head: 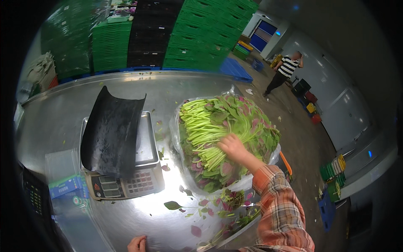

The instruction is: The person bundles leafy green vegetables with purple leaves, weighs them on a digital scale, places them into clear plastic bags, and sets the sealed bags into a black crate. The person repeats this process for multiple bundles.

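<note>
A large heap of amaranth greens, pale stems to the left and green-purple leaves to the right, lies in a clear plastic bag on a steel table. My right hand rests on the stems near the heap's middle, fingers curled over them; whether it grips any is hard to tell. At the bottom edge my left hand is partly visible over the table, fingers curled, its hold hidden. A curved black sheet stands on the metal pan of a digital scale, left of the heap.
Loose leaves and stem bits are scattered below the bag. Printed plastic bags lie left of the scale. Behind the table stand stacked green crates and black crates. A person in a striped shirt stands farther off. An orange handle shows beside the heap.
</note>
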